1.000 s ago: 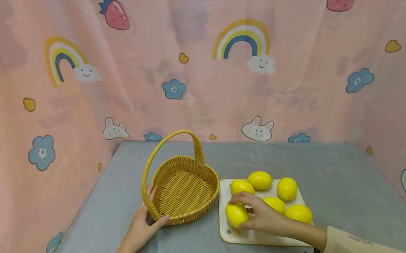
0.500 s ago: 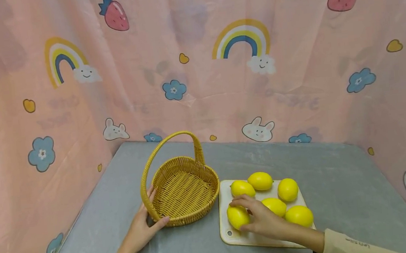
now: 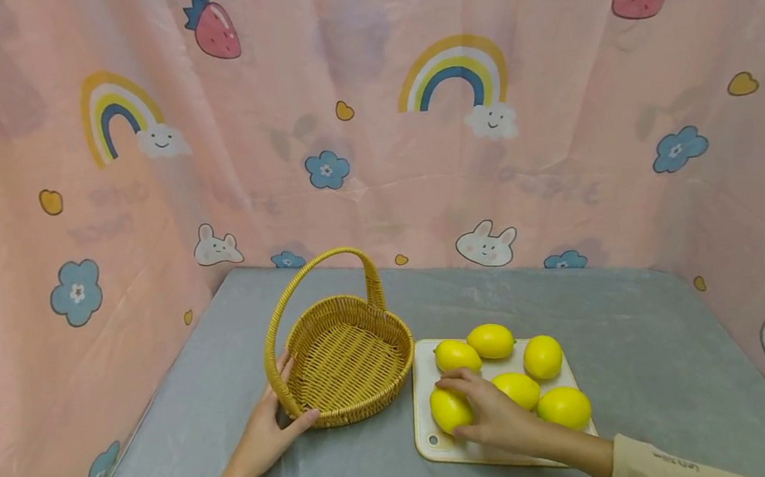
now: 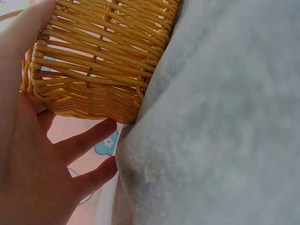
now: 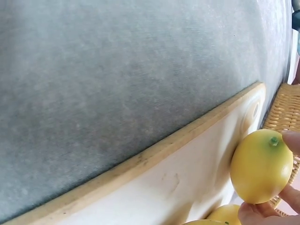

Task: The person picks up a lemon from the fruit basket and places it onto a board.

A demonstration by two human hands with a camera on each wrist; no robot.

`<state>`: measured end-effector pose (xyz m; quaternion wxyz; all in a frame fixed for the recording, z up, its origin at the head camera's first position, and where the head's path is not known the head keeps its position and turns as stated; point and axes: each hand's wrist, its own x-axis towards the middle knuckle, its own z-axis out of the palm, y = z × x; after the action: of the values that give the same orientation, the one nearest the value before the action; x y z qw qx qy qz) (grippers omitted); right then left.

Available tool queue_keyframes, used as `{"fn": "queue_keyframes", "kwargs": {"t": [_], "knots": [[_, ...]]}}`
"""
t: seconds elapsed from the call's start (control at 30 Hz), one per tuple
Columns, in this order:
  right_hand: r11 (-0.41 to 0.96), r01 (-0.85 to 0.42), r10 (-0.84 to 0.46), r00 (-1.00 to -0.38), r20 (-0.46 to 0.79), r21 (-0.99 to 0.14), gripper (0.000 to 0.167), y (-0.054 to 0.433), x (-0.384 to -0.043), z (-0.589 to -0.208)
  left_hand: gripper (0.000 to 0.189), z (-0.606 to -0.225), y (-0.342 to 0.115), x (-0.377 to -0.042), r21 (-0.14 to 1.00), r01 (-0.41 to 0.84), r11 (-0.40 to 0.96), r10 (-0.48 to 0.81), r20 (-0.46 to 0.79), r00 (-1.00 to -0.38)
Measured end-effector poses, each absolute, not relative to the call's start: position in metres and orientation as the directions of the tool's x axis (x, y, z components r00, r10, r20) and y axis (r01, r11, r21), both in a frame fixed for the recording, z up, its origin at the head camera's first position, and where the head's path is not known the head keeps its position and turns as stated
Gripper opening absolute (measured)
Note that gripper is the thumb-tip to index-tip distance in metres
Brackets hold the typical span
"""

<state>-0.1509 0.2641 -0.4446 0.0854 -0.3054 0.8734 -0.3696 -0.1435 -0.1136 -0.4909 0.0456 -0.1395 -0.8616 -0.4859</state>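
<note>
A yellow wicker basket [image 3: 350, 362] with a tall arched handle stands left of centre in the head view, its inside bare. My left hand [image 3: 270, 421] grips its left side, thumb on the front rim and fingers along the outer wall. In the left wrist view, two fingers [image 4: 89, 140] spread below the woven wall. My right hand [image 3: 499, 413] pinches a lemon [image 5: 261, 166] between thumb and fingers. This lemon is at the left part of a white cutting board [image 3: 474, 446], close over its surface. Several other lemons [image 3: 491, 341] lie on the board.
Grey cloth [image 3: 351, 475] covers the table. The board lies just right of the basket, and the handle arches high over it. Pink printed curtains [image 3: 374, 154] rise behind and at both sides.
My right hand and the lemon in it have shifted slightly right and nearer to me over the board. The left hand and the basket have stayed put.
</note>
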Motion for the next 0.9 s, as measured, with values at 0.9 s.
{"fn": "queue_keyframes", "kwargs": {"t": [0.9], "knots": [[0.856,-0.412,-0.328,-0.9,0.287,-0.313,0.066,0.298,-0.152,-0.393,0.087,-0.49,-0.113,-0.143,0.817,0.292,0.497,0.199,0.22,-0.955]]}}
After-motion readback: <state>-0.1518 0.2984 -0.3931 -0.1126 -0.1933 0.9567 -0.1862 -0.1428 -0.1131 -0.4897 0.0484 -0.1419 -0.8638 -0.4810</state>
